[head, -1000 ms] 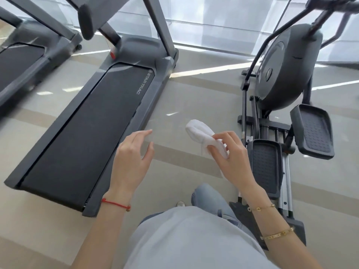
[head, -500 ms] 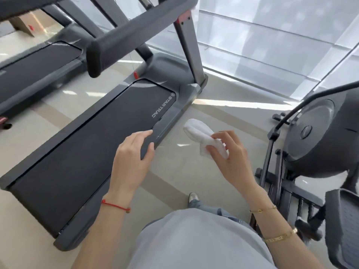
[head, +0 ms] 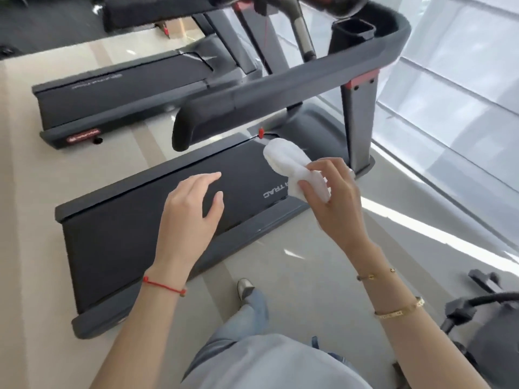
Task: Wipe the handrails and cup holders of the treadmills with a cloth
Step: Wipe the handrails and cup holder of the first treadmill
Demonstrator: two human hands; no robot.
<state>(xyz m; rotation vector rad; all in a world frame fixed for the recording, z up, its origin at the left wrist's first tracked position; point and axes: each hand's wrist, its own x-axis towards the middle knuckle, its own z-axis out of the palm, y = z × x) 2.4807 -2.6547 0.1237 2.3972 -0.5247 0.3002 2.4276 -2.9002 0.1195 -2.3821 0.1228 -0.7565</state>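
While the right hand (head: 332, 197) gripped the white cloth (head: 295, 167) above the treadmill (head: 157, 220) belt, the left hand (head: 191, 209) hovered open; the far cup holder (head: 353, 33), beyond the handrail (head: 280, 99), looked dark inside.

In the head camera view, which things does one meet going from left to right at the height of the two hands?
Black treadmill belt → empty left hand, red string bracelet on its wrist → crumpled white cloth → right hand gripping the cloth → pale glossy floor.
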